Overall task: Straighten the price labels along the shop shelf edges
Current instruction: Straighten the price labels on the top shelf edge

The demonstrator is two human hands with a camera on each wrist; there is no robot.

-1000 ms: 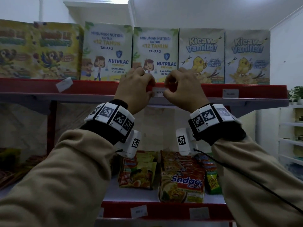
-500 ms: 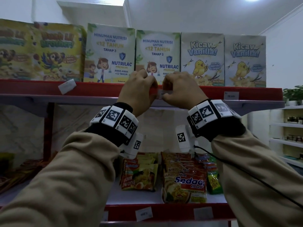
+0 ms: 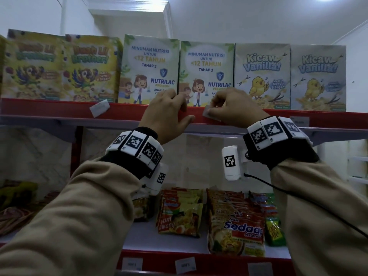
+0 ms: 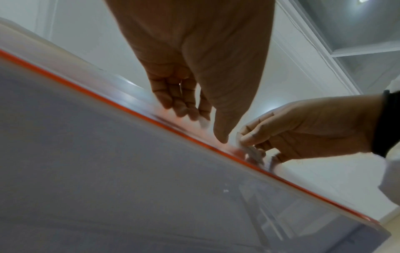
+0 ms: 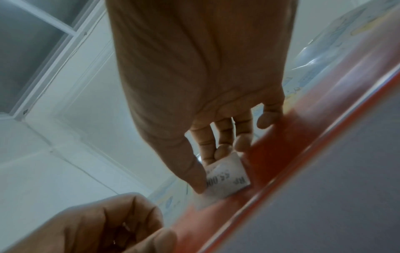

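Note:
A small white price label, printed "Rp 55.000", sits tilted on the red shelf edge under the Nutrilac boxes. My right hand pinches it between thumb and fingertips. My left hand is just left of it, fingers curled and holding nothing, with fingertips and thumb against the red edge. Another label hangs crooked further left, and one sits at the right.
Cereal and milk boxes stand in a row right behind the top edge. Noodle packets lie on the lower shelf, whose red edge carries more labels. A white wall is at the right.
Both hands were pinching the middle label together. My left hand has let go and slid slightly left along the edge, while my right hand keeps hold of the label.

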